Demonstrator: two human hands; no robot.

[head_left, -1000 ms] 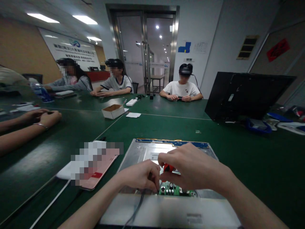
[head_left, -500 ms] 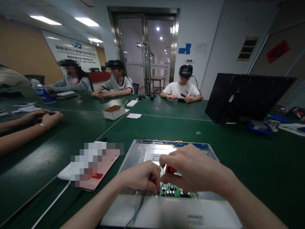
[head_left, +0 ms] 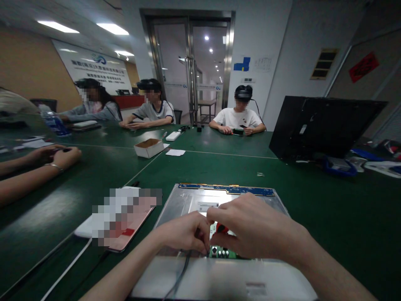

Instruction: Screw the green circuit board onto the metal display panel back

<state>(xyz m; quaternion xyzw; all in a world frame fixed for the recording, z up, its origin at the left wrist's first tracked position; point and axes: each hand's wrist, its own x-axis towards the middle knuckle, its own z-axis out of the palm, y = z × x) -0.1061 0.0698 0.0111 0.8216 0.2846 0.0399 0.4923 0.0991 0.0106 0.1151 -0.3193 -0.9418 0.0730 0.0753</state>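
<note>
A flat metal display panel point(head_left: 169, 213) lies in front of me, with a blue circuit strip point(head_left: 250, 191) along its far edge and a green circuit board point(head_left: 230, 253) near its middle. My right hand point(head_left: 253, 225) is curled over the board, closed around a red-and-black screwdriver point(head_left: 222, 228); its tip is hidden behind my fingers. My left hand point(head_left: 188, 232) is beside it, thumb and fingertips pinched at the board's left edge. Whatever those fingertips hold cannot be made out. From beneath the left hand a thin dark cable point(head_left: 183, 271) runs down over the panel's near part.
To the left lie a white device point(head_left: 86, 225) and a pink phone point(head_left: 140, 217). Farther back is a small open box point(head_left: 148, 148); a black monitor point(head_left: 322, 125) stands at right. Another person's hands point(head_left: 65, 159) are at far left, and several people sit around the green table point(head_left: 219, 169).
My right hand has sunk slightly, covering more of the green board and the screwdriver. My left hand stays pinched in place. The person across has shifted their hands.
</note>
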